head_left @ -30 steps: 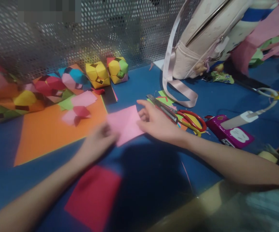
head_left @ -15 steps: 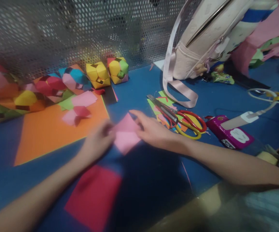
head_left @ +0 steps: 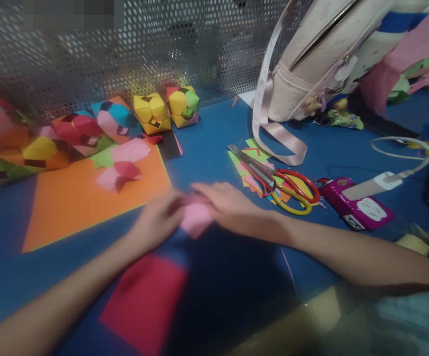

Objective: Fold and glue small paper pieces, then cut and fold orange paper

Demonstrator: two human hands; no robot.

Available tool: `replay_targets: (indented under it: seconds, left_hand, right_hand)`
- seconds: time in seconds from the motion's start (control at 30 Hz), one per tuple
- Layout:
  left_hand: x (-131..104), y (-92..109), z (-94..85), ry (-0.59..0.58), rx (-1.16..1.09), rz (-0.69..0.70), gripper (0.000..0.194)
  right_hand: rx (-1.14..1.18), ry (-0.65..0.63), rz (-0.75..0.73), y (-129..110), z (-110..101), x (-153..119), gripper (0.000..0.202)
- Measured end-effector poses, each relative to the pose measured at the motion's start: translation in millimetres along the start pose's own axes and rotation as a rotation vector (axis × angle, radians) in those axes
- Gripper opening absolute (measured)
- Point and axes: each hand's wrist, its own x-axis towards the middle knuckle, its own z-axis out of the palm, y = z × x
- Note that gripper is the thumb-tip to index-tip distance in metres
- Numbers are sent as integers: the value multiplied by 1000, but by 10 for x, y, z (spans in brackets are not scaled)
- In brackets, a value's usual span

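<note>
A small pink sheet of origami paper [head_left: 196, 220] is between my two hands over the blue surface. My left hand [head_left: 162, 210] has its fingers closed on the sheet's left edge. From the right, my right hand [head_left: 225, 202] grips the upper right part, its fingers bent over the top edge. The upper portion of the paper is hidden under the fingers and blurred. Closer to me lies a flat red square of paper [head_left: 145, 301]. Beyond my left hand, a folded pink and red piece [head_left: 119, 175] rests on an orange sheet [head_left: 69, 212].
Several folded paper balls, among them a yellow one [head_left: 152, 113], line the perforated metal panel [head_left: 214, 59]. Scissors [head_left: 273, 180] lie on paper scraps to the right. Beyond are a purple box [head_left: 358, 202] with a cable, and a pale backpack [head_left: 296, 89].
The upper corner of the pink paper has been folded down toward me, and less of the sheet shows. My right hand has come slightly nearer, over the top edge.
</note>
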Motion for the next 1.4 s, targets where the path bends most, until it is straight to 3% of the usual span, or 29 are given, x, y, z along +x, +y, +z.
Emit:
replay_targets:
  seconds: [0.33,0.53,0.7,0.97,1.1,1.23,1.4]
  left_hand:
    - [39,-8,-35,-7,195,325,16]
    - [53,4,-108,-112,330,416,23]
    - [55,19,-119,-122,369,462,25]
    - [58,99,-183,-176,558,543,28]
    - [65,-4,-218,-187,480,448,24]
    - [62,-45,-201,-137,336,276,21]
    - [78,-10,-183,39,8,-111,21]
  right_hand:
    - [-362,-4,-333,-29,-97,10,42]
    - [-403,34,-332,-81,-76,0,33]
    - [-397,49,-340,-97,-45,6,33]
    - [-436,-109,-284,-134,-286,4,20]
    - [-469,-153,-261,-107,-376,-18,24]
    - [-399,-138,-195,-55,-332,-5,31]
    - [-152,21,-12,28,-277,39,37]
